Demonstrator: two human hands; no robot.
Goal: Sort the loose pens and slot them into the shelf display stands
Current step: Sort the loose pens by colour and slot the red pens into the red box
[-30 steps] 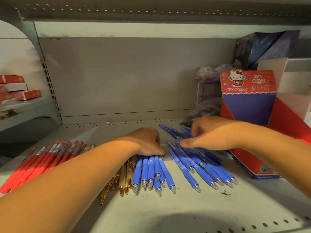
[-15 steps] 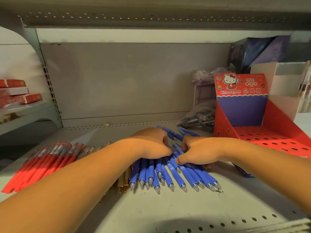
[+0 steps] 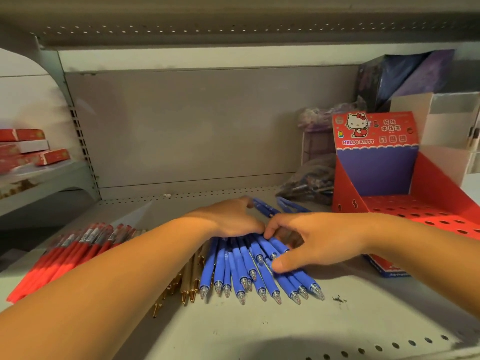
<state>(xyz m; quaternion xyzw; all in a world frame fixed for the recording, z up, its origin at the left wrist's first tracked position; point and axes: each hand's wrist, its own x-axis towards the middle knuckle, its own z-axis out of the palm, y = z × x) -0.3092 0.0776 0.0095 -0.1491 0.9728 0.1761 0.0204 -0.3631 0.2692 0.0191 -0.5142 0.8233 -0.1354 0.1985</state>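
The blue pens lay fanned on the shelf right under both hands, long axes running away from me, clear tips pointing back toward the camera. The left hand rested palm-down on their far ends; how its fingers lay I couldn't tell, since they were tucked out of sight. The right hand arched over the right half of the fan, fingertips on the far side and thumb pressed on the near barrels, gripping several at once. A few stray blue pens sat just behind the hands (outside the gathered bunch). Gold pens lay just left of the blue ones, red pens further left. The red display stand stood to the right and further back, its holes unfilled, so I judged the right hand nearer for the carry.
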